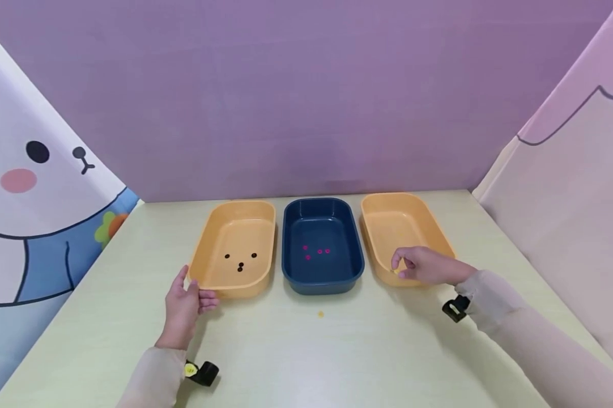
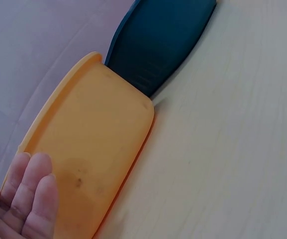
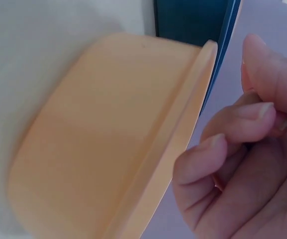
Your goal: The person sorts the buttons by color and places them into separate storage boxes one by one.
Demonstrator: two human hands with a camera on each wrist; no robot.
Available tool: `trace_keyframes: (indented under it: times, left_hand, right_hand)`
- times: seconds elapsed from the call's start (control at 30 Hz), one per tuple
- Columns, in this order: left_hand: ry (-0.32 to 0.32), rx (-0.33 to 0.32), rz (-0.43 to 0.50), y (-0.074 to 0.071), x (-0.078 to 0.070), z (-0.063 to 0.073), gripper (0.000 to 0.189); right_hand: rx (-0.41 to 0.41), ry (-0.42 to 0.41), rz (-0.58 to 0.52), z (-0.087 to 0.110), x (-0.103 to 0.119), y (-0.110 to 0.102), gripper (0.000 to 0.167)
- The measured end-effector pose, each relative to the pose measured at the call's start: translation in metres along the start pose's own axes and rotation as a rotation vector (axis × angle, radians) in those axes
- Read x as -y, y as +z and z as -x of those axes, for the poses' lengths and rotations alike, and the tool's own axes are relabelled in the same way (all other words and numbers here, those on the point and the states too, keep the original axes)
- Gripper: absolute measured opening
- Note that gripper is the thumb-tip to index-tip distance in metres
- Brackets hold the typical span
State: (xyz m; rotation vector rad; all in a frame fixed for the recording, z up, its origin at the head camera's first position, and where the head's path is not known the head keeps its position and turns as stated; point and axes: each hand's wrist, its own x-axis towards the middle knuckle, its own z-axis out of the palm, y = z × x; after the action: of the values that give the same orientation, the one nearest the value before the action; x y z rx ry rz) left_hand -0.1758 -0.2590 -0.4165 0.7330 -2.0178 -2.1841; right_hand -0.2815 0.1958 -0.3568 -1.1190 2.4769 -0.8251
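Note:
My left hand is at the near left corner of the left yellow tray, thumb up at the rim and fingers along the outer front wall. Small black pieces lie in that tray. Above the near rim of the right yellow tray, my right hand pinches a small yellow piece between thumb and index finger. The right wrist view shows the curled fingers beside the rim, with the piece hidden. Another small yellow piece lies on the table.
A dark blue tray stands between the yellow trays, holding several small magenta pieces. The pale table meets a purple cloth wall behind the trays. Printed cloth panels rise at the left and right.

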Motion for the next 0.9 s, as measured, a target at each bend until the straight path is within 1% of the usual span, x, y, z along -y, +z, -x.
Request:
trace_keyframes:
  times: [0.17, 0.37, 0.43, 0.67, 0.77, 0.9]
  left_hand:
    - [0.006, -0.007, 0.008, -0.001, 0.000, 0.000, 0.058]
    - [0.006, -0.010, 0.017, -0.001, 0.002, 0.003, 0.058]
    - [0.009, -0.012, 0.018, -0.001, 0.002, 0.005, 0.058]
    - [0.013, -0.003, 0.034, 0.001, 0.002, 0.008, 0.059]
    - [0.013, -0.002, 0.029, 0.003, 0.003, 0.008, 0.059]
    - [0.020, 0.010, 0.028, 0.006, 0.002, 0.008, 0.059]
  right_hand:
    - [0.006, 0.009, -0.016, -0.007, -0.006, -0.004, 0.011]
    - [-0.051, -0.006, 0.020, -0.014, -0.010, -0.007, 0.013]
    - [-0.063, 0.000, 0.022, -0.017, -0.011, -0.009, 0.013]
    - [-0.051, 0.033, 0.034, -0.024, -0.020, -0.021, 0.012]
    - [-0.046, 0.039, 0.019, -0.025, -0.023, -0.027, 0.010]
    - [-0.045, 0.082, -0.032, -0.026, -0.023, -0.034, 0.010]
